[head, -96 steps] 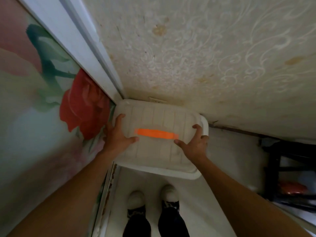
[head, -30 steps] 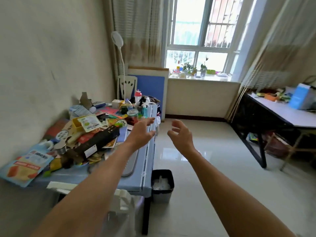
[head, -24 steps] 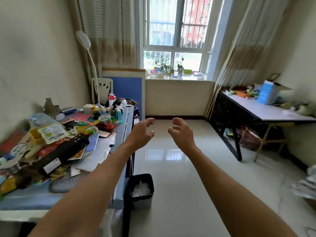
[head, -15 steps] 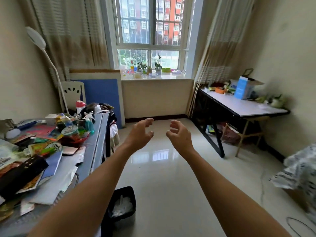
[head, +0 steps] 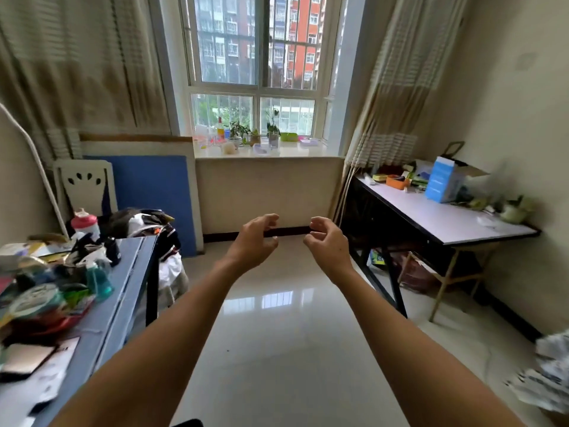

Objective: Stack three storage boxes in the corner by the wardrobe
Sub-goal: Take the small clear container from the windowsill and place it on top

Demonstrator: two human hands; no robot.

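Plainly, step in hand: between boxes, judged from empty hands raised toward open floor; no carrying under way, and count of boxes already stacked not checkable from this view.

Room: tiled floor (head: pixel 277 349) bare and glossy down the middle, barred window (head: pixel 255 66) straight ahead, curtains either side.

Task's things: no storage box anywhere in view; wardrobe and its corner also out of view, so stack position cannot be told.

Left side: blue table (head: pixel 123 297) heaped with packets, bottles and papers; white plastic chair (head: pixel 84 186) and blue board (head: pixel 147 195) leaning behind it.

Right side: black-framed table (head: pixel 446 220) with pale top, carrying a blue-and-white carton (head: pixel 440 180) and an orange tray (head: pixel 397 181); bags stowed underneath, too blurred to name.

Left hand (head: pixel 255 241): held out at chest height, fingers loosely curled, gripping nothing, touching nothing.

Right hand (head: pixel 328 243): just beside the left, same loose curl, likewise empty.

Next move, as a judgement: locate another storage box, probably by scanning further round or down; then grasp with both hands at opposite sides, keep it level, and turn round toward the wardrobe corner.

Risk: crowded table edge near left forearm; easy to brush clutter while turning.
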